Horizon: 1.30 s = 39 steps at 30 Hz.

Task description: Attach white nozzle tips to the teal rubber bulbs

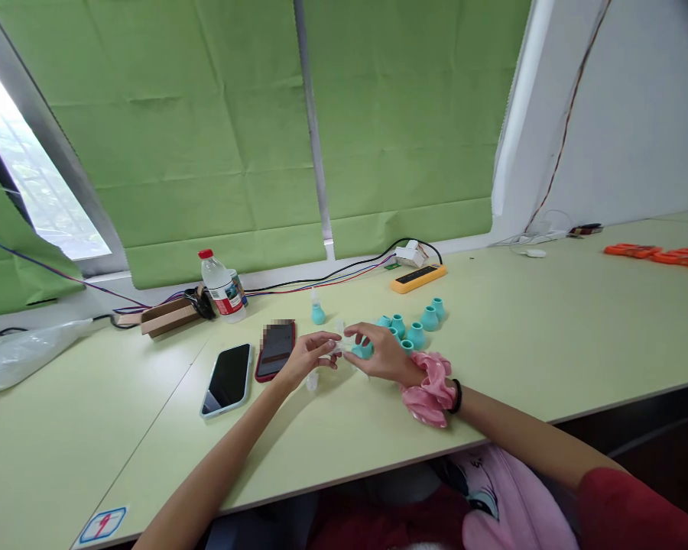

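Note:
My left hand (310, 355) pinches a small clear plastic nozzle (339, 347) between thumb and fingers, low over the table. Facing it from the right is my right hand (381, 353), its thumb and index finger curved and apart around the nozzle's free end. A teal rubber bulb (363, 350) shows just beyond the right thumb, and I cannot tell whether the hand touches it. Several open-necked teal bulbs (416, 334) stand behind and right of that hand. Another clear piece (313, 380) lies below my left hand. One teal bulb with a clear nozzle fitted (318, 313) stands upright farther back.
Two phones, one pale-edged (227, 380) and one red-cased (275, 350), lie to the left. Behind them are a red-capped bottle (222, 286) and an open cardboard box (172, 317). A yellow-edged power strip (418, 279) and cables run along the back. Orange-handled tools (659, 254) lie far right.

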Each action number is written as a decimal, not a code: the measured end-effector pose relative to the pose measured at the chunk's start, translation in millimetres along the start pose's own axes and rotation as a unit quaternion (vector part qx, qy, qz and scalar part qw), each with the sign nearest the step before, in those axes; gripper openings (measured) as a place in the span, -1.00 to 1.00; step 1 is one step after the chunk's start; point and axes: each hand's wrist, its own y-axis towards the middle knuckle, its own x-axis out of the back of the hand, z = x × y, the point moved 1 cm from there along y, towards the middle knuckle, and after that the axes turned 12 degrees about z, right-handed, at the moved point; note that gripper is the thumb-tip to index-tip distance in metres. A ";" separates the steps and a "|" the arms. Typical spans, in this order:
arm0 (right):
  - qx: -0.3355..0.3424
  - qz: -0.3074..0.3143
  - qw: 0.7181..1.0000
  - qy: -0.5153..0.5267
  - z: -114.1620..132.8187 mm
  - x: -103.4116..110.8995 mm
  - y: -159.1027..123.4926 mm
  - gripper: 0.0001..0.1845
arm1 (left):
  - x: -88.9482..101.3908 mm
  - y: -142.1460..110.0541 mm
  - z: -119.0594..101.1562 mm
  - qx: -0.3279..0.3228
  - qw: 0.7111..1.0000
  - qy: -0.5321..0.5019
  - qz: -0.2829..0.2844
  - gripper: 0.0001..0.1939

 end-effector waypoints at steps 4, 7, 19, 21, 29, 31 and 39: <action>-0.038 -0.039 0.991 -0.121 -4.6 18.7 4.7 -0.76 | 3.0 0.3 2.8 0.014 0.999 0.016 -0.031 -0.63; -0.109 -0.006 0.970 -0.218 -10.8 29.7 7.8 -0.78 | 2.5 0.6 4.2 0.008 0.999 0.031 -0.035 -0.63; -0.243 0.203 0.880 -0.355 -26.3 36.1 5.2 -0.68 | 5.8 3.3 9.2 0.015 0.999 -0.031 -0.036 -0.55; -0.238 0.205 0.880 -0.357 -28.1 35.6 4.7 -0.71 | 5.6 3.9 10.1 0.020 0.999 -0.037 -0.029 -0.57; -0.216 0.159 0.918 -0.293 -27.0 35.6 5.8 -0.80 | 1.8 2.5 6.6 0.038 0.999 -0.021 -0.013 -0.53; -0.203 0.118 0.935 -0.264 -22.5 37.8 6.8 -0.83 | 1.4 2.1 5.5 0.044 0.999 -0.016 -0.010 -0.55; -0.028 -0.004 0.999 0.018 -5.6 20.6 3.7 -0.86 | 2.6 2.8 0.5 -0.028 0.995 0.027 -0.095 -0.58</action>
